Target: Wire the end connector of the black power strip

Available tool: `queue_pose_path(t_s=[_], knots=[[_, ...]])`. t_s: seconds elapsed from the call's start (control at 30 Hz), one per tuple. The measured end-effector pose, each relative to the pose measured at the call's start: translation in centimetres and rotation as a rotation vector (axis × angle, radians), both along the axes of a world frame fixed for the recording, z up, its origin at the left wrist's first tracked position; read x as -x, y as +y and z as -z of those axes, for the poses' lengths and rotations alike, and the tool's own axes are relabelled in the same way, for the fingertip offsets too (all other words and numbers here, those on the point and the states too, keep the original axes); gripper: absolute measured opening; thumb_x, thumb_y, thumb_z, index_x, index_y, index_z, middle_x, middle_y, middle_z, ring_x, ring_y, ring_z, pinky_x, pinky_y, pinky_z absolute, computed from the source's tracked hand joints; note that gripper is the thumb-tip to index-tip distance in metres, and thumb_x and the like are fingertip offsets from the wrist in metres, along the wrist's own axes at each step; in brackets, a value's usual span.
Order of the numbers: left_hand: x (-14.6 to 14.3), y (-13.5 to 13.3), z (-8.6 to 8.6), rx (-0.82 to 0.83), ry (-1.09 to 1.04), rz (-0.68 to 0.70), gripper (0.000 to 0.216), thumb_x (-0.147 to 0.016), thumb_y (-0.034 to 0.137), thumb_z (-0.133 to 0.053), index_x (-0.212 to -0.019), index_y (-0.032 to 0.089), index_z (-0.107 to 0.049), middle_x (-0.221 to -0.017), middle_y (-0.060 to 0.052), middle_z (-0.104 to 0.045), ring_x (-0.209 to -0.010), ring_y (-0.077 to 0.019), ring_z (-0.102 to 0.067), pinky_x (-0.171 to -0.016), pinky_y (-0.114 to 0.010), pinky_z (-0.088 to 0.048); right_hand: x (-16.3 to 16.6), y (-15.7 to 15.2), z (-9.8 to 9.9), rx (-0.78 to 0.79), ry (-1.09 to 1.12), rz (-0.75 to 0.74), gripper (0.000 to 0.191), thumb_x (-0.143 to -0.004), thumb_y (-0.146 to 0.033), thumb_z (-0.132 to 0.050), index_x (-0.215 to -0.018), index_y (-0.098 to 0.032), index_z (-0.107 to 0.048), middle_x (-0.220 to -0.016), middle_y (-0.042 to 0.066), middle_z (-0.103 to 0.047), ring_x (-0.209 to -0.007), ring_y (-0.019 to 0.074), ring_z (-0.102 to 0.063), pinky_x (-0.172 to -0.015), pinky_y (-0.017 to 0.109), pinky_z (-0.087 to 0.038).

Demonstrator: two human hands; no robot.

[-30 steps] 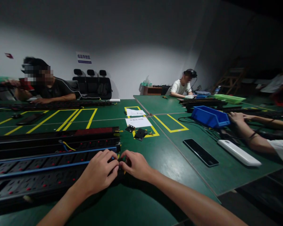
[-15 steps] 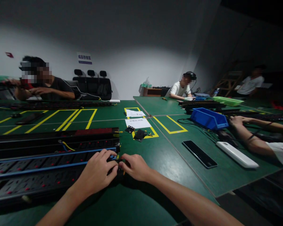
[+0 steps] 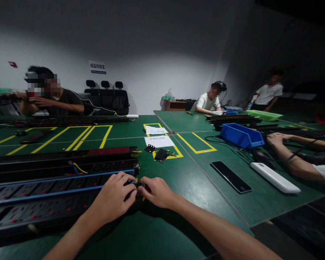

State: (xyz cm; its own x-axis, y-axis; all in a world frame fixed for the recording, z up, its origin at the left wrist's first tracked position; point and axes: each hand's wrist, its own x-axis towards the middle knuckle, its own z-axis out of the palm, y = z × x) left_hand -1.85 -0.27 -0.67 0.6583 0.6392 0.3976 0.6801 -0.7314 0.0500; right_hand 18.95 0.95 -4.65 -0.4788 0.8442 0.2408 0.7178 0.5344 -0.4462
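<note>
Long black power strips (image 3: 43,209) with rows of sockets and red dots lie side by side at the left, blue edging running along one of them. My left hand (image 3: 116,195) rests over the right end of the strips, its fingers curled and gripping there. Facing it, my right hand (image 3: 157,191) has its thumb and fingers pinched together at the same end, almost touching the left. A small dark part shows between the fingertips, but its kind is hidden. Yellow wire shows beside the hands.
Black plates (image 3: 161,155) with wires lie by paper sheets (image 3: 159,141) on the green table (image 3: 184,191). To the right are a phone (image 3: 231,177), a white power bank (image 3: 275,177), a blue bin (image 3: 241,135) and a co-worker's arm (image 3: 292,159). Other people work farther back.
Both hands stay at the strip's end with hardly any movement. The view has shifted slightly. A person in the far right background now stands more upright and farther left.
</note>
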Motion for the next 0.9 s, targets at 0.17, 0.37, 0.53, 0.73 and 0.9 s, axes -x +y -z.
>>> queue_pose_path(t_s=[0.17, 0.37, 0.53, 0.73, 0.9], knots=[[0.02, -0.03, 0.03, -0.003, 0.008, -0.005, 0.020, -0.093, 0.027, -0.054, -0.090, 0.022, -0.073, -0.108, -0.007, -0.067, -0.102, -0.0251, -0.056, -0.087, -0.042, -0.043, -0.06, 0.07, 0.06, 0.000, -0.003, -0.006, 0.022, -0.098, -0.038, -0.048, -0.103, -0.024, -0.064, -0.080, 0.002, -0.072, -0.071, 0.0164, -0.065, -0.060, 0.024, -0.031], [0.03, -0.07, -0.11, 0.001, 0.021, -0.003, 0.020, -0.092, 0.026, -0.054, -0.089, 0.022, -0.073, -0.108, -0.007, -0.067, -0.102, -0.0252, -0.056, -0.087, -0.043, -0.044, -0.12, 0.08, 0.10, -0.005, -0.009, -0.013, 0.022, -0.098, -0.037, -0.049, -0.106, -0.024, -0.064, -0.083, 0.002, -0.073, -0.071, 0.0165, -0.065, -0.060, 0.024, -0.029], [-0.05, -0.27, -0.31, 0.003, 0.031, -0.009, 0.021, -0.093, 0.026, -0.053, -0.090, 0.021, -0.073, -0.107, -0.007, -0.067, -0.101, -0.0249, -0.056, -0.085, -0.042, -0.044, -0.13, -0.02, -0.02, 0.006, 0.002, -0.018, 0.021, -0.097, -0.035, -0.049, -0.106, -0.024, -0.064, -0.083, 0.002, -0.073, -0.072, 0.0162, -0.065, -0.061, 0.024, -0.029], [-0.15, -0.29, -0.30, 0.003, 0.026, -0.028, 0.021, -0.093, 0.027, -0.053, -0.088, 0.022, -0.073, -0.107, -0.006, -0.067, -0.101, -0.0245, -0.056, -0.085, -0.042, -0.044, -0.17, -0.06, 0.05, -0.008, -0.001, -0.016, 0.020, -0.097, -0.035, -0.049, -0.106, -0.024, -0.064, -0.083, 0.002, -0.073, -0.071, 0.0161, -0.065, -0.060, 0.025, -0.028], [-0.11, -0.25, -0.23, 0.003, 0.000, -0.010, 0.021, -0.093, 0.027, -0.053, -0.088, 0.021, -0.072, -0.105, -0.007, -0.066, -0.100, -0.0239, -0.056, -0.085, -0.041, -0.044, 0.00, -0.21, -0.22, 0.018, 0.009, 0.034, 0.025, -0.099, -0.039, -0.046, -0.102, -0.025, -0.065, -0.082, 0.001, -0.073, -0.073, 0.0168, -0.066, -0.061, 0.025, -0.029]])
